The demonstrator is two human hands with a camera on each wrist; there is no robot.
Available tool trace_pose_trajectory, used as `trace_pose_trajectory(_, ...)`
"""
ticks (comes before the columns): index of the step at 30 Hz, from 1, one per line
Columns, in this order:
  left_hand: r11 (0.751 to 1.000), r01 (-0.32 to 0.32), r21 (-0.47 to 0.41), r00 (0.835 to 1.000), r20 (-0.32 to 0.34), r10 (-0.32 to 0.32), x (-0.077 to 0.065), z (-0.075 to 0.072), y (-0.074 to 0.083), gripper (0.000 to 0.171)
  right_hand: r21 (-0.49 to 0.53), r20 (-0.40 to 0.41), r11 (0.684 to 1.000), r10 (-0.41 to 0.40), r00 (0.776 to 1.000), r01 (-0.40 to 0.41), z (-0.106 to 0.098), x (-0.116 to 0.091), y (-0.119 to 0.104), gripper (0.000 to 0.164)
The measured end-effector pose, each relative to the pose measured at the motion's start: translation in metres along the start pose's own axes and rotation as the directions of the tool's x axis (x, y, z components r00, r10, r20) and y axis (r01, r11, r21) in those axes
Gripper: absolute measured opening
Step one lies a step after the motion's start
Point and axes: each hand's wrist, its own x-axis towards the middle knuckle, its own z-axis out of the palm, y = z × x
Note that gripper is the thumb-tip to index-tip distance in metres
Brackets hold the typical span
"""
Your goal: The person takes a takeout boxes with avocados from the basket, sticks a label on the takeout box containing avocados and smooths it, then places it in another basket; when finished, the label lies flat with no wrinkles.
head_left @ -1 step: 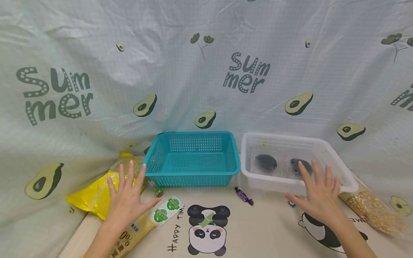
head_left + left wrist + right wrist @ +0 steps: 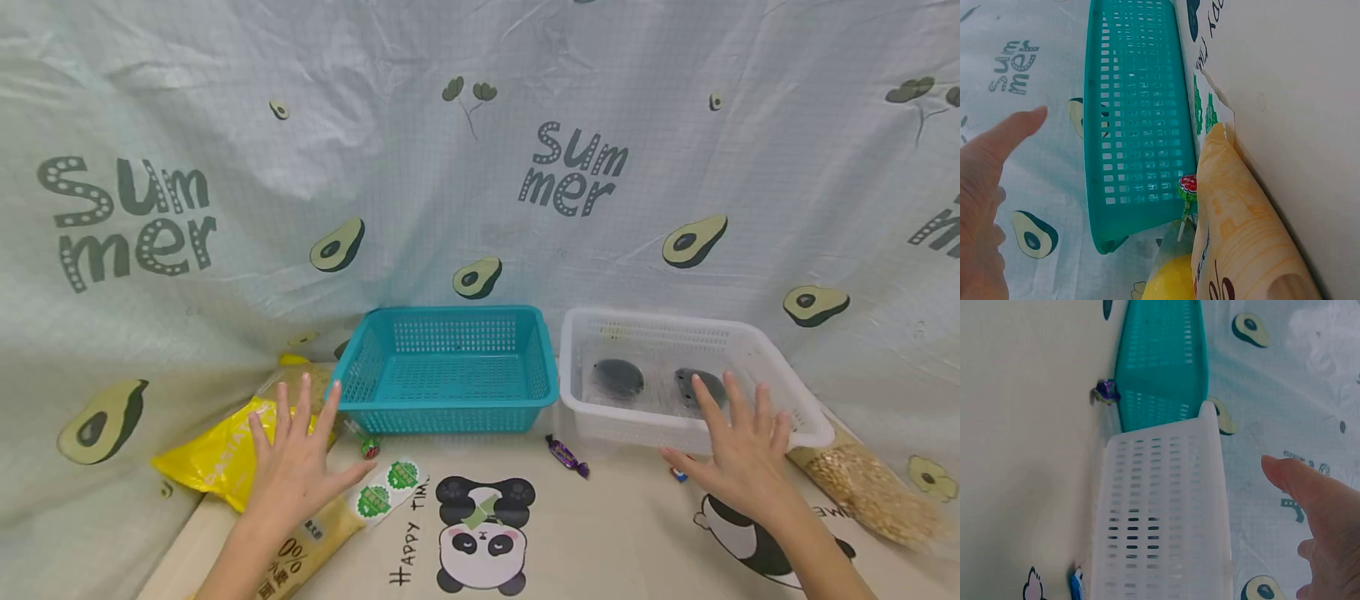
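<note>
Yellow plastic bag (image 2: 210, 454) lies at approx. 9 o'clock of the person's L hand (image 2: 292, 467) (12 = toward the curtain (image 2: 480, 183)). That hand has fingers spread wide, holding nothing; per L wrist view, thumb's clear of the teal basket (image 2: 450, 405). Tan bag (image 2: 326, 533) is at its 5 o'clock, partly hidden; lollipop (image 2: 370, 448) at approx. 3, just beside the teal basket, which stands upright at 2. Purple sweet (image 2: 567, 456) lies between the hands, at 9 o'clock of the R hand (image 2: 742, 462). White basket (image 2: 637, 414) stands at that hand's 11, w/ 2 dark round things (image 2: 617, 378) inside, side by side. Small blue item (image 2: 678, 474) at approx. 9, near the thumb; too small to ID. R hand's fingers are wide too, nothing held; contact w/ the white basket can't be told. Bag of flakes (image 2: 862, 483) at its 4.

Progress, judged from this: 2 dark things already in white basket; bags, lollipop & purple sweet lie outside both baskets. W/ nothing in hand, work on those looks not yet begun, tho a finished state can't be ruled out.
</note>
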Motion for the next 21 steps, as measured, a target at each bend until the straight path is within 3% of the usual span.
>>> trace_pose_trajectory(21,0.999,-0.02,0.03,1.0,0.008,0.02,-0.0062,-0.0051,0.0044,0.106,-0.015,-0.005,0.999,-0.051,0.999,0.051,0.0094,-0.0013,-0.0086,0.097)
